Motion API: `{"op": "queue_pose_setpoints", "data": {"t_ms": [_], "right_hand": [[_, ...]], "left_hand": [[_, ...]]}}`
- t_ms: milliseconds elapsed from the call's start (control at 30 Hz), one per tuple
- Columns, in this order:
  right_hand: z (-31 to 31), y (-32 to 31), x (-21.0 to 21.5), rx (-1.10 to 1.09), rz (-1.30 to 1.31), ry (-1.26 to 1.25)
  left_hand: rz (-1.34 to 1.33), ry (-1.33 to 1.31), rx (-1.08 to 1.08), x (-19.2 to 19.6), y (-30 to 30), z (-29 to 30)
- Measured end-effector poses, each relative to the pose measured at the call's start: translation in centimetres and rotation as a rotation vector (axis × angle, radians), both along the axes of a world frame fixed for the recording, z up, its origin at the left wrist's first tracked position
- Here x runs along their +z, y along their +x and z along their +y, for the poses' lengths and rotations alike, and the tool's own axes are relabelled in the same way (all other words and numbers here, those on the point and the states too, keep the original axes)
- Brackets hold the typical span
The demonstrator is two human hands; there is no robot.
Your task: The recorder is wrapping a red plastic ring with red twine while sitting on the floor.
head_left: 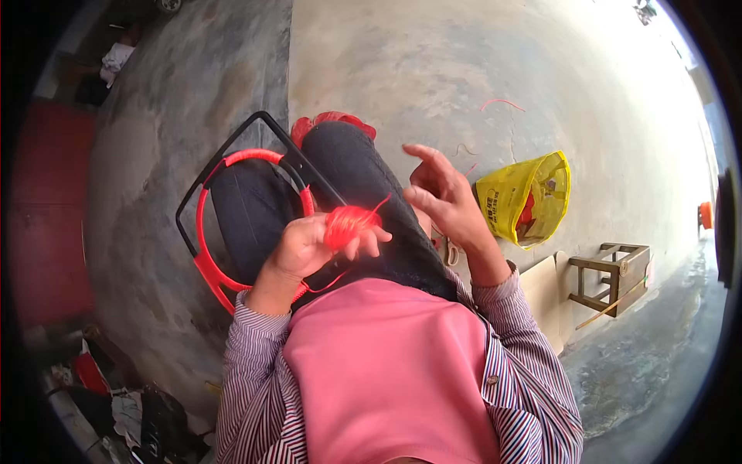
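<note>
The bundle of red cord (pixel 349 226) was above the person's lap, in the left hand (pixel 301 246). The fingers of this hand were bent loosely around the bundle and held it; how firmly they pressed, I cannot tell. One loose end stood up from the bundle, and a thin red strand showed below the hand, near the pink shirt (pixel 386 363).

The right hand (pixel 448 197) was in the air, apart from the bundle, with its thumb and forefinger spread. I could not see clearly any cord in it.

Just beside the left hand, a black frame (pixel 219 148) with a red ring (pixel 202 220) lay over the left thigh. In my judgement, the work was partly done: red covering was on a large part of the ring, with thicker sections at the top and the side. A short dark part between two of these sections looked bare, and the outer frame was black. The cord in the bundle seemed not yet used.

Farther to the right, a yellow bag (pixel 501 207) leaned on the floor with red material inside. Near it were a red scrap (pixel 502 102), a cardboard sheet (pixel 543 298) and a tipped wooden stool (pixel 635 274).
</note>
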State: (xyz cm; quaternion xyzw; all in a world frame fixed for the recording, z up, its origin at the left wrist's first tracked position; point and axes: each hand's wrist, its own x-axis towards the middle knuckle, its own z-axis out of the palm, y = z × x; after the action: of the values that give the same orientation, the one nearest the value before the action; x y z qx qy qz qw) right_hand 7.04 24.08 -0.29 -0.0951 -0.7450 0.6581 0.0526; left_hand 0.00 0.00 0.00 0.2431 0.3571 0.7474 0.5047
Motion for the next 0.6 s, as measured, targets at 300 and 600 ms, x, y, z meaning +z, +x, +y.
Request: {"op": "queue_pose_setpoints", "data": {"t_ms": [300, 600], "right_hand": [[-4.6, -2.4, 2.6, 0.65, 0.049, -0.061], [-4.3, -2.7, 1.9, 0.514, -0.042, -0.095]], "left_hand": [[0.157, -0.172, -0.251, 1.5, -2.9, -1.0], [0.101, -0.219, -0.231, 0.8, -4.3, 0.2]]}}
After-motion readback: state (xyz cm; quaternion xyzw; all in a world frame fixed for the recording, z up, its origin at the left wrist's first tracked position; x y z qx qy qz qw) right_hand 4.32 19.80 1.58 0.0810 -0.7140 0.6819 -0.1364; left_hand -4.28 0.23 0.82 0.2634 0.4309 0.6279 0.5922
